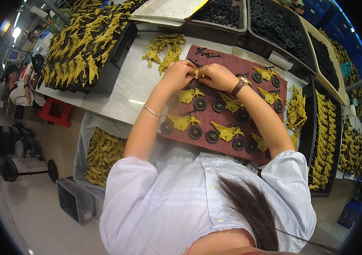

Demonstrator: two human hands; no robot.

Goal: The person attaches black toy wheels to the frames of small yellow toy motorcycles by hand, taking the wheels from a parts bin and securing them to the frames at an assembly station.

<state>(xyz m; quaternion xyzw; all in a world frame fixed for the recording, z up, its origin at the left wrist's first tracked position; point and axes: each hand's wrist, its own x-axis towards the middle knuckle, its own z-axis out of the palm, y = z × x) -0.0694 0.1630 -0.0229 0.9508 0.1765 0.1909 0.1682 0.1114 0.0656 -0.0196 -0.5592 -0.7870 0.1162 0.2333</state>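
Both hands meet over the far part of a dark red mat [232, 68] on the pale surface [125, 89]. The left hand [176, 74] and the right hand [217, 76] each have a narrow grip, fingertips pinched on one small yellow part [197, 74] held between them, just above the mat. The right wrist wears a watch [240, 84], the left a thin bracelet [152, 111].

On the mat below the hands lie finished yellow toy motorcycles with black wheels [227, 134], set in loose rows (some partly hidden by the forearms). A heap of bare yellow frames [166, 49] lies just left of the mat's far corner, and small black parts [206, 53] rest on its far edge. Trays of black wheels [274, 25] stand beyond, a tray of yellow frames [83, 46] to the left, another [325, 140] to the right. A clear bag of frames [102, 155] hangs below the surface edge.
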